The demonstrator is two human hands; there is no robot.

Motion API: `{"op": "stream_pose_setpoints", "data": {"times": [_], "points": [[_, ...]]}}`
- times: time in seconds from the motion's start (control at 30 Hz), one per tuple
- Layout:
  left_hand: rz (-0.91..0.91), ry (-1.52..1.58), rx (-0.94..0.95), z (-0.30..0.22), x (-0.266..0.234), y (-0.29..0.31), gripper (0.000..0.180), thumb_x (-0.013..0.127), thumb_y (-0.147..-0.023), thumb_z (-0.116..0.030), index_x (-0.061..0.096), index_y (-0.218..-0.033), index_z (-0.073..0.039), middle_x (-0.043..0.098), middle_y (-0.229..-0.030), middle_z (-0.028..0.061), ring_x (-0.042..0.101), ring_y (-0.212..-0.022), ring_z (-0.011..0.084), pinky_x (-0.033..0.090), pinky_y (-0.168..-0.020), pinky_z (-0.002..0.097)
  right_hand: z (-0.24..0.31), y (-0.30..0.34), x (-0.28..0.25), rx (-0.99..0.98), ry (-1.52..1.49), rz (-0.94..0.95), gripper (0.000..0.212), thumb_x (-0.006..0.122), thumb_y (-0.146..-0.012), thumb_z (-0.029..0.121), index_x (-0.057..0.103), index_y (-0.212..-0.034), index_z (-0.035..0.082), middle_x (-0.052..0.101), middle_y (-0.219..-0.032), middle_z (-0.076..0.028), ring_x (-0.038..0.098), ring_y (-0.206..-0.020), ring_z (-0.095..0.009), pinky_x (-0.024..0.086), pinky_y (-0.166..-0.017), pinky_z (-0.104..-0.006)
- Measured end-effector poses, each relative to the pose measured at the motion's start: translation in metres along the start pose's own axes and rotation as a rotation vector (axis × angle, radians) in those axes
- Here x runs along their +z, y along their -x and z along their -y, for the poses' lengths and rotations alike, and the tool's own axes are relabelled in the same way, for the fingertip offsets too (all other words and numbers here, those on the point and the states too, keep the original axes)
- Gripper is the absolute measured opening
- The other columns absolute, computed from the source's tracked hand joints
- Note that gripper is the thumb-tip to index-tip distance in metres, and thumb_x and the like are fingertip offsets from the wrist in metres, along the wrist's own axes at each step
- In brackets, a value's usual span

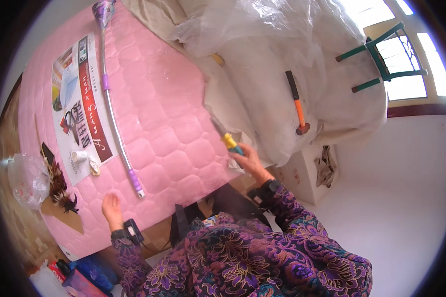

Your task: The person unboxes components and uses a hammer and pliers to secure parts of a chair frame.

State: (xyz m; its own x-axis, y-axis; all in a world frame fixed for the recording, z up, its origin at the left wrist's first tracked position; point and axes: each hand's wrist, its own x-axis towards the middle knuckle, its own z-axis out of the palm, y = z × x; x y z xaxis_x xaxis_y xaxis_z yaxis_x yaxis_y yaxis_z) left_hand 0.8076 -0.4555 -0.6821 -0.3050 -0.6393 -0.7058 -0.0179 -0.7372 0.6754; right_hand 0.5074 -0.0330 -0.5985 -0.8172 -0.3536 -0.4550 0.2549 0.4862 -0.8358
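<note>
My right hand (pixel 250 161) is closed around a hand tool (pixel 230 142) with a yellow-and-teal handle and a grey metal end, held over the right edge of the pink quilted mattress (pixel 168 133). The tool's exact kind is unclear. At the mattress's near edge, my left hand (pixel 112 208) appears loosely open with nothing in it. Just beyond it lies a long silver pole (pixel 115 116) with purple grips and a shiny purple bundle at its far end. A hammer (pixel 297 101) with an orange and black handle rests on the plastic-covered pile to the right.
On the left, a printed poster (pixel 86 89) lies flat with scissors (pixel 70 123) and a white cup (pixel 79 156) on it. Nearby are a feather duster (pixel 59 188) and a clear plastic bag (pixel 27 180). A green stool (pixel 381 54) stands at the far right, beside the covered pile.
</note>
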Motion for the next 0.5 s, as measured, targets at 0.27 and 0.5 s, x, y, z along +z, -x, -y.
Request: {"op": "stream_pose_setpoints", "data": {"times": [0.27, 0.5], "points": [[-0.035, -0.085, -0.155, 0.068, 0.053, 0.085, 0.027, 0.045, -0.085, -0.021, 0.049, -0.105, -0.003, 0.052, -0.098, 0.0070, 0.052, -0.086, 0.0177, 0.043, -0.079, 0.0307, -0.015, -0.070, -0.129, -0.054, -0.378, -0.214, 0.024, 0.062, -0.078, 0.022, 0.056, -0.095, 0.005, 0.058, -0.073, -0.002, 0.053, -0.061, -0.009, 0.041, -0.054, -0.0230], [-0.046, -0.174, -0.141, 0.098, 0.110, 0.129, 0.019, 0.053, -0.082, -0.020, 0.051, -0.095, -0.006, 0.054, -0.086, 0.0075, 0.053, -0.077, 0.0182, 0.043, -0.070, 0.0286, -0.030, -0.157, -0.193, -0.174, 0.616, -0.676, 0.037, 0.065, -0.067, 0.029, 0.058, -0.095, 0.007, 0.054, -0.089, -0.014, 0.054, -0.082, -0.025, 0.042, -0.067, -0.0355]]}}
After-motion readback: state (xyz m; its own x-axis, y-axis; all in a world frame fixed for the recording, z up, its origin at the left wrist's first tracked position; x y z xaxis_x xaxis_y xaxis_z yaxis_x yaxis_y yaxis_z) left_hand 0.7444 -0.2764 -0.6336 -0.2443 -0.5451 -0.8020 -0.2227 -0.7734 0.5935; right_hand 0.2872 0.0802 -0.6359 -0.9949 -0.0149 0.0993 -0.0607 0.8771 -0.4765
